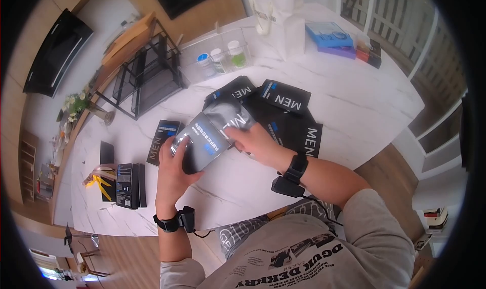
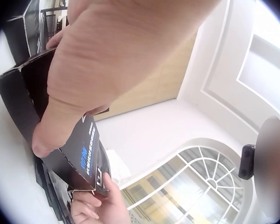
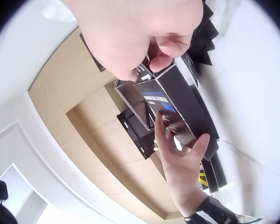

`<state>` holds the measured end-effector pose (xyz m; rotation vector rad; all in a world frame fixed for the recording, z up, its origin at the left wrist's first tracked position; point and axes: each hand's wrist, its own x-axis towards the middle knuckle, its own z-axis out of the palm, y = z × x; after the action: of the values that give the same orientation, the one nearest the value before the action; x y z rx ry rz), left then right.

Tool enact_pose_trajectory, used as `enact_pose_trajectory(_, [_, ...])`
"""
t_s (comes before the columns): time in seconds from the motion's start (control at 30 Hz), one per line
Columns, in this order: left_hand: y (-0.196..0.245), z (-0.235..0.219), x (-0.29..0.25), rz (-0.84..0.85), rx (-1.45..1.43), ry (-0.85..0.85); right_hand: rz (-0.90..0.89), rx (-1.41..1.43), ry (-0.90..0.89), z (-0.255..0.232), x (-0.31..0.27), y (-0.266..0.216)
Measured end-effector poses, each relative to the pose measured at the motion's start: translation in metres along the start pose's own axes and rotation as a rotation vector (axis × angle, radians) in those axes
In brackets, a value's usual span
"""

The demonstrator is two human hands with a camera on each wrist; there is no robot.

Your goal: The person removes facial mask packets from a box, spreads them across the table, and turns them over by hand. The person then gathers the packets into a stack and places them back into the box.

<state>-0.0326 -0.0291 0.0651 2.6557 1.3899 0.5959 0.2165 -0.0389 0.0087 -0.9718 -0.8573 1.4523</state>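
Over the worktop (image 1: 354, 94) in the head view, the left hand (image 1: 174, 176) grips one end of a black box (image 1: 208, 146) and the right hand (image 1: 264, 146) pinches near its other end, beside packs (image 1: 287, 97) lettered MEN. From the left wrist, blue and white characters on its face are too blurred to read surely. At the right wrist, the left fingers span its edge; handling this box seems the current step, calling next for a steady two-handed hold.

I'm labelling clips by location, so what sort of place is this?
Probably a home's living or dining area: a white marble-patterned table, a black flat wall-mounted screen, and white-and-green flowers in a vase.
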Motion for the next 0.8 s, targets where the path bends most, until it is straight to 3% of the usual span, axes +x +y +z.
enact_pose_trajectory(0.03, [-0.001,0.000,0.000,-0.005,-0.009,0.006,0.003,0.070,0.032,0.000,0.000,-0.004])
enact_pose_trajectory(0.13, [-0.004,-0.001,-0.002,-0.021,-0.020,0.016,-0.215,0.075,0.241,-0.001,0.003,-0.003])
enact_pose_trajectory(0.27, [0.007,-0.002,0.000,0.011,-0.073,0.010,-0.552,-0.488,0.118,-0.005,0.011,0.025])
enact_pose_trajectory(0.4, [0.005,-0.001,-0.002,0.005,-0.067,0.015,-0.479,-0.632,0.030,-0.003,0.003,0.010])
enact_pose_trajectory(0.43, [0.004,-0.002,-0.004,-0.006,-0.071,0.024,-0.573,-0.618,0.071,-0.004,0.005,0.014])
enact_pose_trajectory(0.53, [0.002,-0.002,-0.005,-0.021,-0.083,0.022,-0.584,-0.568,0.075,0.000,0.003,0.017])
enact_pose_trajectory(0.63, [0.004,-0.002,-0.004,0.025,-0.042,0.019,-0.637,-0.674,-0.031,0.000,0.004,0.018])
enact_pose_trajectory(0.73, [0.004,-0.002,-0.006,0.002,-0.061,0.034,-0.541,-0.595,0.085,0.003,-0.002,0.005])
enact_pose_trajectory(0.8, [0.003,-0.001,-0.006,0.008,-0.047,0.029,-0.619,-0.639,0.015,0.001,0.000,0.010])
